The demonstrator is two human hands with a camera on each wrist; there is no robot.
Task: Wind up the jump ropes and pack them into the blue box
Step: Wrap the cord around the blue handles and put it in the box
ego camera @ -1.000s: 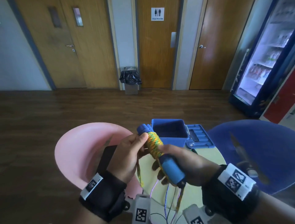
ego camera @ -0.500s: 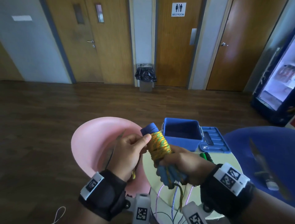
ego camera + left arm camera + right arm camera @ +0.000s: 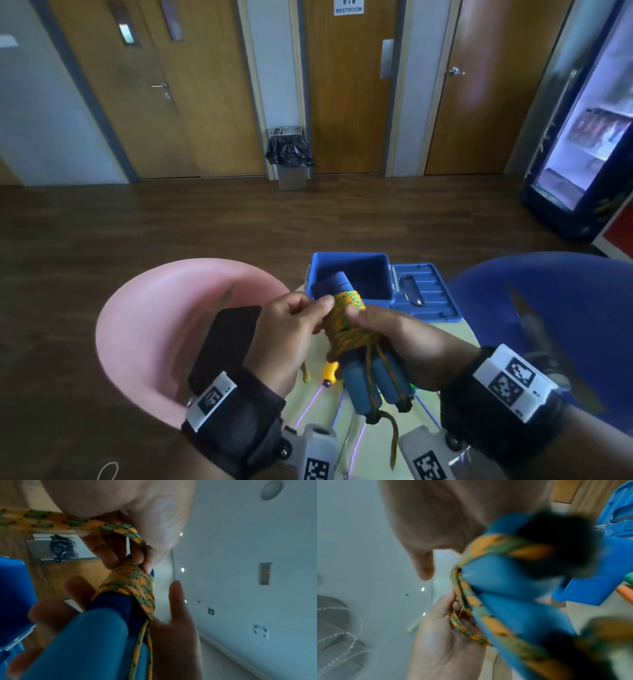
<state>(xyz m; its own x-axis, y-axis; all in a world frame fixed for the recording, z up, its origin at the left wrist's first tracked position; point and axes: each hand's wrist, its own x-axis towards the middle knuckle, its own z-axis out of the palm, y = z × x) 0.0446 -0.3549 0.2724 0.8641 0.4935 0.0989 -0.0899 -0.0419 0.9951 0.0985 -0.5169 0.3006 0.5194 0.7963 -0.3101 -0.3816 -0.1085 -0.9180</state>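
Observation:
A jump rope with blue foam handles (image 3: 368, 383) and orange-green cord (image 3: 344, 322) wound round them is held upright in front of the open blue box (image 3: 383, 274). My right hand (image 3: 356, 313) grips the bundle from the right, thumb on the coils. My left hand (image 3: 323, 303) pinches the loose cord at the top of the winding. In the left wrist view, fingertips (image 3: 139, 559) pinch the cord against the coils (image 3: 132, 582). The right wrist view shows the blurred handles (image 3: 505, 581) and cord crossing my left palm (image 3: 447, 635). A loose cord end (image 3: 394, 442) hangs below.
The box lid (image 3: 428, 298) lies to the right of the box on a small round table (image 3: 459, 334). A yellow handle (image 3: 330, 371) and thin pale cords (image 3: 317, 397) lie on the table under my hands. A pink chair (image 3: 147, 325) with a black phone (image 3: 226, 342) stands left, a blue chair (image 3: 565, 308) right.
The bundle has swung upright and come closer to the box. My right hand has slid up from the lower handle onto the coils. The left hand keeps its pinch on the cord.

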